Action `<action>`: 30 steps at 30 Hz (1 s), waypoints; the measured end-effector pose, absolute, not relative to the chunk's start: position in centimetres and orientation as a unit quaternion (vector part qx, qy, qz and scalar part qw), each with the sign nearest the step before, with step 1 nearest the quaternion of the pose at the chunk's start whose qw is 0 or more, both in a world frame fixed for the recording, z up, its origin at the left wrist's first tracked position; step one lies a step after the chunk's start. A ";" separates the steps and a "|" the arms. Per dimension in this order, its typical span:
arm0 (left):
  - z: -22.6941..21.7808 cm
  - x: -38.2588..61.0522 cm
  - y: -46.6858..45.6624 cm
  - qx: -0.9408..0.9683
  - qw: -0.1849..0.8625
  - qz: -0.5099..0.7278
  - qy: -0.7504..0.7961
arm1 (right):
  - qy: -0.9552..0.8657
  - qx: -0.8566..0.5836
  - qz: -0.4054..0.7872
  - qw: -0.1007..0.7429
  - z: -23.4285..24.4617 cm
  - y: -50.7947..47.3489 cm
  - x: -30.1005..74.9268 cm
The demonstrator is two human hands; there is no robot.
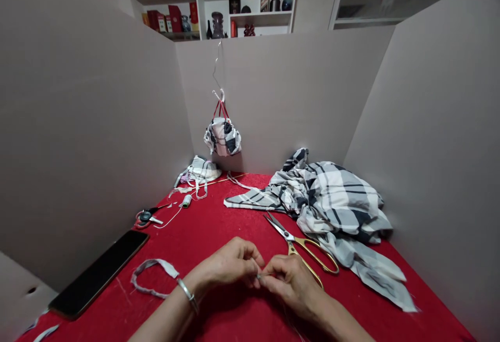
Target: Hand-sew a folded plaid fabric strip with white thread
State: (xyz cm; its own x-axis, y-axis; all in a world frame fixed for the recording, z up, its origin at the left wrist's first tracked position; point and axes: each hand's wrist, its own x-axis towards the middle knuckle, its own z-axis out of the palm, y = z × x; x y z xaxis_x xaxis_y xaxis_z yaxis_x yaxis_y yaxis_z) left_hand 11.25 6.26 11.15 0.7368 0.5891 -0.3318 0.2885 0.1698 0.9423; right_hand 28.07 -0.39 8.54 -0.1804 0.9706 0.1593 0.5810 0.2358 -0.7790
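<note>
Both hands meet low over the table, the left grip (230, 264) and the right grip (291, 279) each closed to a tight pinch. Their fingertips (255, 269) come together on something tiny and glinting, perhaps a sewing needle (258, 276), though it is too small to be sure. Anything that fine would be light, slippery and easily dropped, so the only secure hold looks to be right between the pads.

Just ahead and to the right of the right grip lie gold-handled scissors (297, 243), one handle close beside that hand. Beyond them, rumpled plaid fabric (336, 201) sits in a soft, loose heap. Left of the left grip, a narrow fabric strip (150, 274) curls on the red table covering (219, 227), with a black smartphone (97, 274) further out. Well ahead of the grips are a small thread spool (186, 201) and a plaid pouch (222, 136) hanging against the wall.
</note>
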 end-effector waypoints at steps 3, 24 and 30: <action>10.9 10.4 6.2 0.624 0.688 0.090 0.360 | -0.674 -0.569 0.313 0.352 8.5 0.0 30.3; 7.7 11.9 5.5 0.658 0.598 0.164 0.427 | -0.763 -0.555 0.170 0.284 5.6 -2.1 31.6; 7.3 13.2 4.9 0.667 0.587 0.167 0.427 | -0.755 -0.560 0.158 0.301 4.9 -2.0 32.0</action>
State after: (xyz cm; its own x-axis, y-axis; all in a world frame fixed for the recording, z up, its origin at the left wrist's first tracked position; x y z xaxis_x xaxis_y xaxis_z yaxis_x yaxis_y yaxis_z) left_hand 13.23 4.91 7.35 0.5805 0.7651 -0.2785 0.3737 0.0536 0.9260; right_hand 32.02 -2.03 4.93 -0.1917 0.9414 0.2776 0.7506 0.3228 -0.5765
